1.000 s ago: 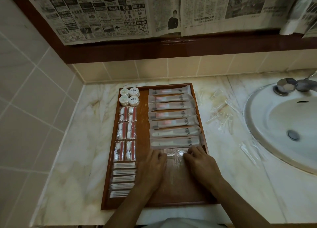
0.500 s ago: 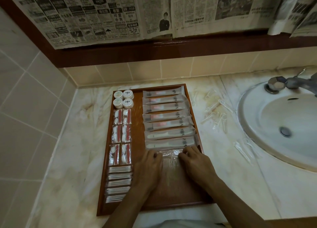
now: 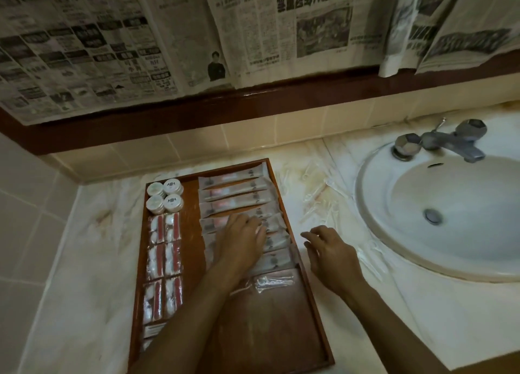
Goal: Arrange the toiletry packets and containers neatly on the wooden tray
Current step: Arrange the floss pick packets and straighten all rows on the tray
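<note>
A wooden tray (image 3: 267, 340) lies on the marble counter. Round white containers (image 3: 164, 195) stand at its far left corner, with red-and-white packets (image 3: 164, 250) in a column below them. Long toothbrush packets (image 3: 233, 188) are stacked in rows on the tray's right half. My left hand (image 3: 242, 241) rests flat on the middle rows, fingers spread. A clear packet (image 3: 273, 282) lies just below the rows. My right hand (image 3: 329, 252) hovers over the counter right of the tray, fingers loosely extended and holding nothing.
Several clear packets (image 3: 318, 199) lie scattered on the counter between the tray and the white sink (image 3: 439, 216). A metal tap (image 3: 441, 141) stands behind the basin. Newspaper (image 3: 168, 36) covers the wall above. Tiled wall closes the left side.
Both hands left the clear packet at the bottom of the rows. My left hand moved up onto the toothbrush packets; my right hand moved off the tray to the right. The camera tilted up.
</note>
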